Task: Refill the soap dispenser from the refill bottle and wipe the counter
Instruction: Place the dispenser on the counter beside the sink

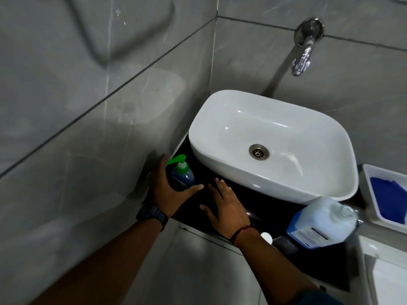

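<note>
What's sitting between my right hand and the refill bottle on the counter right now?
Nothing visible. The right hand lies flat and open on the dark counter, and the stretch of counter between it and the refill bottle is bare. A small white cap sits nearer the counter's front edge, below that path.

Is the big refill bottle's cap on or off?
Off, it seems: the refill bottle shows a bare neck, and a white cap lies beside it.

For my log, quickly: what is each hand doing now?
Left hand: open, curved around the dispenser; a firm grip cannot be told.
Right hand: open, fingers spread, holding nothing.
</note>
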